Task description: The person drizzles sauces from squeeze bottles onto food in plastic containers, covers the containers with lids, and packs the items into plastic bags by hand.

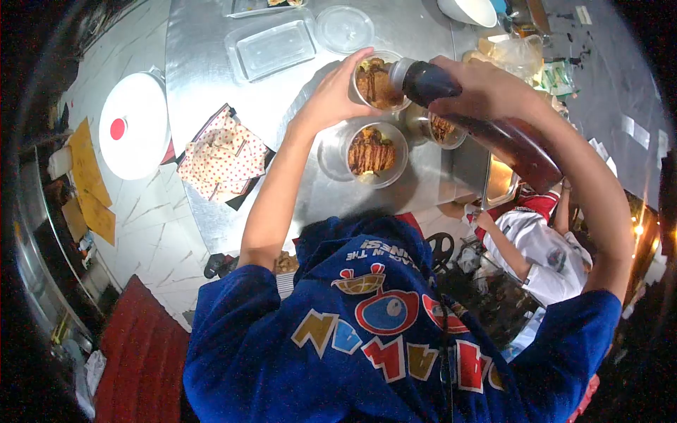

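My left hand [334, 97] is wrapped around the side of a clear plastic bowl [379, 83] holding a browned, fried-looking piece of food with dark sauce streaks. My right hand [481, 87] grips a large sauce bottle [525, 151] with dark reddish-brown contents. The bottle is tilted, its neck at the right rim of that bowl; whether sauce is flowing I cannot tell. Just below stands a second clear bowl [377, 156] with similar sauce-striped food. A third bowl [446, 130] sits to the right, partly hidden by my right hand and the bottle.
On the steel table [204, 70] lie a clear rectangular container [273, 51], a round lid [345, 29] and red-dotted paper [220, 156]. A white round lidded container [134, 127] stands left. A metal pan [500, 182] and a co-worker [539, 247] are at the right.
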The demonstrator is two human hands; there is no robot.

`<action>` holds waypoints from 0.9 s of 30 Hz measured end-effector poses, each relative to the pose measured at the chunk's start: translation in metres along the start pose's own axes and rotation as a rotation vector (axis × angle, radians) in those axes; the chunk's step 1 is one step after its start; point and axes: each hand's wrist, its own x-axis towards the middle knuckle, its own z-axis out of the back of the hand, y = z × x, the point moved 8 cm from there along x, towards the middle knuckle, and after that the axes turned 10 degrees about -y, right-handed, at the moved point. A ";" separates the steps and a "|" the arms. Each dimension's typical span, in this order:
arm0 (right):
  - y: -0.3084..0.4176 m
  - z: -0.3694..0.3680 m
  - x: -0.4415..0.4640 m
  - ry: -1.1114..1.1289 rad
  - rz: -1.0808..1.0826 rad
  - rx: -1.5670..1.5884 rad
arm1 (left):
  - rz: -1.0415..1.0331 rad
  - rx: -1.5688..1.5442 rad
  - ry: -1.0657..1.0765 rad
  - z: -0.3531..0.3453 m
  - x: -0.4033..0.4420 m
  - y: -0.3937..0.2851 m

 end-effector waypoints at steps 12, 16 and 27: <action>-0.014 -0.001 -0.011 -0.016 0.037 0.040 | -0.021 -0.002 0.010 0.000 0.000 -0.003; -0.015 -0.017 -0.022 0.025 0.022 0.053 | 0.006 0.008 0.024 0.000 0.001 -0.006; -0.028 -0.004 -0.025 -0.041 -0.069 -0.056 | 0.047 0.030 0.037 -0.004 0.002 -0.010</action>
